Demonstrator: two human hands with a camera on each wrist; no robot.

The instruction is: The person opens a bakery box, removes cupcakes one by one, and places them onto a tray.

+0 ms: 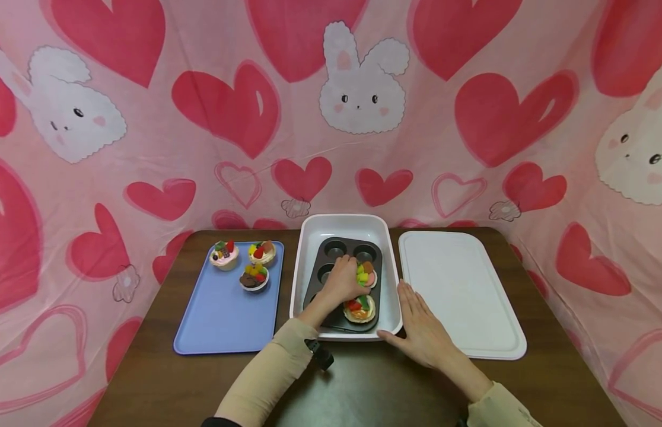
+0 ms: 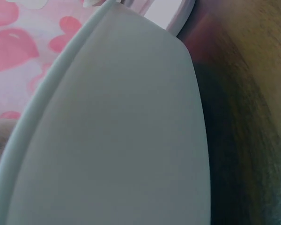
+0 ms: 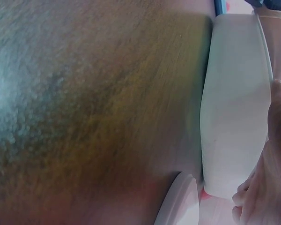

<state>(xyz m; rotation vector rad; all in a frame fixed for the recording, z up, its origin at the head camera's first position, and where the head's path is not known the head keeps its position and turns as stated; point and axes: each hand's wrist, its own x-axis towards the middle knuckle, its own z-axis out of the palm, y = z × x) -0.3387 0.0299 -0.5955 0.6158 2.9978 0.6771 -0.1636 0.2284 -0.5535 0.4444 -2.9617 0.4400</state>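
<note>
My left hand point(image 1: 343, 280) reaches into a white tub point(image 1: 308, 279) and pinches a fruit-topped cupcake point(image 1: 367, 274) at the right side of a dark muffin tin point(image 1: 348, 242). Its thumb curls round the near side, and the fingers partly hide the cupcake. Just in front, a second fruit-topped cupcake point(image 1: 359, 309) sits in the tin. My right hand point(image 1: 424, 332) lies with straight fingers along the tub's right wall, its thumb at the front corner. In the right wrist view, that hand point(image 3: 276, 154) is against the tub's rim. The left wrist view mostly shows the tub's outer wall point(image 2: 122, 117).
Left of the tub lies a blue tray point(image 1: 224, 320) with a pink-creamed cupcake point(image 1: 224, 256) and two more fruit-topped ones at its far end. A white tray point(image 1: 464, 284) lies on the right. Under everything is a dark wooden table point(image 1: 363, 385), with a heart-patterned cloth behind.
</note>
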